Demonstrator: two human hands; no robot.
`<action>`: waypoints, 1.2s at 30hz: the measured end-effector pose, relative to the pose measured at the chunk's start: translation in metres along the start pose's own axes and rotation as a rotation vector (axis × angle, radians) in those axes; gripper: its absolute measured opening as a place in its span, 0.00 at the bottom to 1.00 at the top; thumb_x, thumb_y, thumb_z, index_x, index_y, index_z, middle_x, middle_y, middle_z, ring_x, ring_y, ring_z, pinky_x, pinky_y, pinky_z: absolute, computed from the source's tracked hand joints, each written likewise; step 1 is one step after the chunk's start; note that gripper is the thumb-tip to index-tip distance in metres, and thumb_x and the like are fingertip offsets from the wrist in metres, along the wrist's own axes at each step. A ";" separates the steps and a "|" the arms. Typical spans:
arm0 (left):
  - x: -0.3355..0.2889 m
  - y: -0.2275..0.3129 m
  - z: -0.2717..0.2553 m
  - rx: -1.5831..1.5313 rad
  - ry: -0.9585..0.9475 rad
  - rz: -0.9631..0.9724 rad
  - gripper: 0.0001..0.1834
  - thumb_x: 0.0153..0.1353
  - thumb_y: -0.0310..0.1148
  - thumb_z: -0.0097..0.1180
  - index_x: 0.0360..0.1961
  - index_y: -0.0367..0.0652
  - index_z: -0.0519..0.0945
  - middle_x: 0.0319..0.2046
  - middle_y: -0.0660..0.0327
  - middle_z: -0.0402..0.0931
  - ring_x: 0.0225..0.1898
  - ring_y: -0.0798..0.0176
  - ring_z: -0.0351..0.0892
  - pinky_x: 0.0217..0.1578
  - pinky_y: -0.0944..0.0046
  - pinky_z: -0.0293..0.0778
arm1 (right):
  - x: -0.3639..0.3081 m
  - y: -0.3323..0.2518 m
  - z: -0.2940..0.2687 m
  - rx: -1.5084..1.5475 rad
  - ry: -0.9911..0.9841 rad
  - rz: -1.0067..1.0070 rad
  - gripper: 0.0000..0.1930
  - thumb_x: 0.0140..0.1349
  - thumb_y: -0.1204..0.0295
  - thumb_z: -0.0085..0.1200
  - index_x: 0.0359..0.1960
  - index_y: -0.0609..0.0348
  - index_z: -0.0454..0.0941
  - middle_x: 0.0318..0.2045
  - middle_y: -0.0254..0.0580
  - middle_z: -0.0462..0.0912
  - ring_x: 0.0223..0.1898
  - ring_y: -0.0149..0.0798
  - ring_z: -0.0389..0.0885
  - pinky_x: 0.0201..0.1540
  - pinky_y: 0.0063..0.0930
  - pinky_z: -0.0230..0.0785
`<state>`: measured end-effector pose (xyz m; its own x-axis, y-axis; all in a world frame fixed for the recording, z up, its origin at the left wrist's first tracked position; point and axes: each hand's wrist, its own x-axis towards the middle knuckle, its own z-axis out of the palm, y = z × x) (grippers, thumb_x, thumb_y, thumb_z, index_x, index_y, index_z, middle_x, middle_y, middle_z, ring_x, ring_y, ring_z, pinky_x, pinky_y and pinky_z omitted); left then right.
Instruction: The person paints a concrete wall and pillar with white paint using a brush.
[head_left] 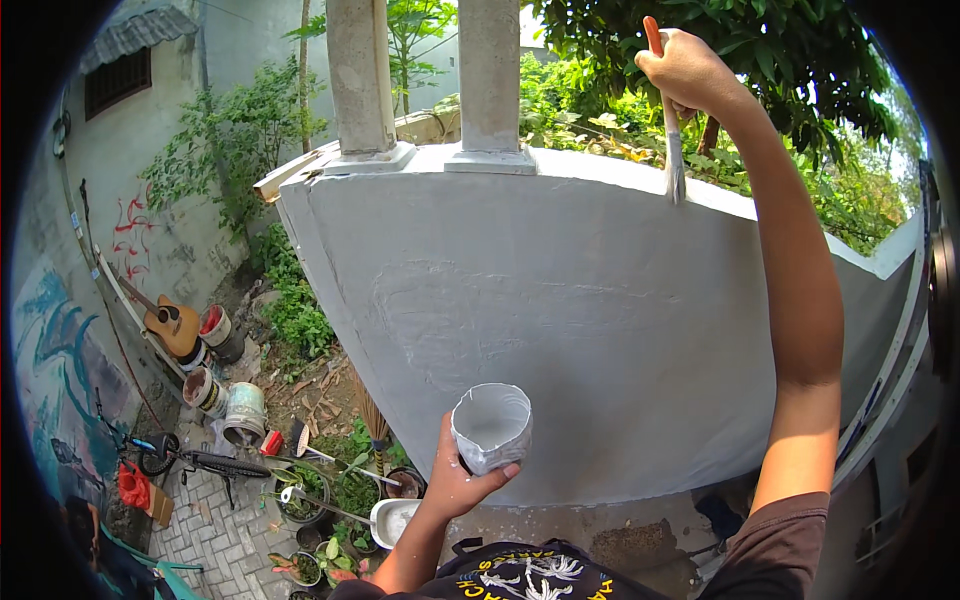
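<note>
My right hand [690, 72] is raised high and closed round a paintbrush [673, 150] with an orange handle end. The bristles point down and touch the upper edge of a grey-white painted wall [600, 260]. Low in front of me, my left hand [465, 480] grips a cut-open plastic container [492, 430] coated in white paint. Its rim is ragged, and pale paint shows inside. Faint rough patches and ridges mark the wall's surface between the two hands.
Two concrete posts [360, 80] rise from the wall's top at the left. Below left are buckets [245, 412], a guitar [173, 325], a bicycle [205, 462], a broom [370, 410] and potted plants [303, 492]. Leafy branches [760, 60] hang behind my right hand.
</note>
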<state>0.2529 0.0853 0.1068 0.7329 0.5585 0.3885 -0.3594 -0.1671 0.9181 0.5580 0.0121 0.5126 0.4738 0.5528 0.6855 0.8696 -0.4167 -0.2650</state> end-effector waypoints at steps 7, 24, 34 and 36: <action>-0.004 0.008 0.001 -0.011 0.023 -0.019 0.45 0.45 0.34 0.74 0.60 0.38 0.59 0.52 0.55 0.69 0.55 0.60 0.70 0.56 0.58 0.67 | 0.012 -0.028 0.043 0.426 0.080 -0.160 0.15 0.67 0.62 0.47 0.33 0.65 0.72 0.19 0.42 0.77 0.17 0.32 0.77 0.22 0.30 0.77; -0.014 -0.009 0.007 -0.070 0.030 -0.018 0.45 0.45 0.35 0.74 0.60 0.38 0.59 0.51 0.54 0.71 0.54 0.59 0.72 0.56 0.58 0.67 | -0.001 0.009 0.003 -0.792 -0.013 -0.091 0.12 0.62 0.68 0.49 0.36 0.66 0.77 0.24 0.50 0.82 0.30 0.47 0.84 0.40 0.39 0.77; 0.002 -0.008 0.018 -0.080 0.035 -0.041 0.45 0.45 0.33 0.74 0.61 0.38 0.58 0.52 0.54 0.70 0.54 0.59 0.72 0.56 0.58 0.68 | 0.008 -0.001 0.047 0.701 0.082 -0.025 0.16 0.68 0.64 0.47 0.33 0.68 0.74 0.22 0.46 0.81 0.20 0.35 0.81 0.25 0.30 0.80; -0.001 -0.002 0.023 -0.084 0.060 -0.048 0.45 0.45 0.33 0.74 0.61 0.38 0.58 0.52 0.54 0.70 0.54 0.59 0.72 0.56 0.58 0.68 | -0.003 -0.007 0.055 0.877 -0.024 0.019 0.16 0.71 0.63 0.43 0.36 0.66 0.74 0.25 0.45 0.81 0.22 0.31 0.81 0.30 0.29 0.82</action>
<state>0.2662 0.0671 0.1066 0.7152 0.6125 0.3366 -0.3737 -0.0719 0.9248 0.5577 0.0528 0.4754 0.4834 0.5707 0.6638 0.6505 0.2733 -0.7087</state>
